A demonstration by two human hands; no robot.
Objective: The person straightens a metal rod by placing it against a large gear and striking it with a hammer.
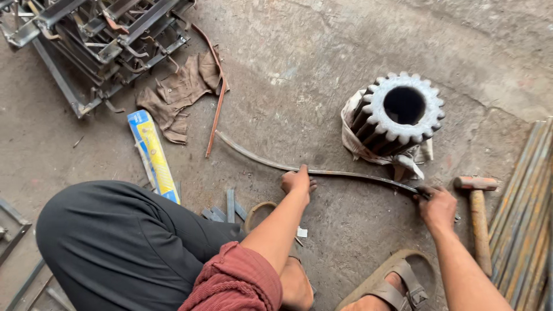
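Note:
A long thin curved metal strip (pixel 259 158) lies across the concrete floor in front of me. My left hand (pixel 298 182) presses down on its middle, fingers curled over it. At the strip's right end my right hand (pixel 436 206) grips it, closed around the metal. A large toothed steel gear (pixel 397 115) with a round hollow centre stands upright on a white cloth just beyond the strip, between my two hands.
A hammer (pixel 477 207) with a wooden handle lies right of my right hand, beside a bundle of steel rods (pixel 527 213). Short cut metal pieces (pixel 227 210) lie by my knee. A blue-yellow flat box (pixel 152 154), a brown rag (pixel 181 92) and stacked metal frames (pixel 98 40) sit at left.

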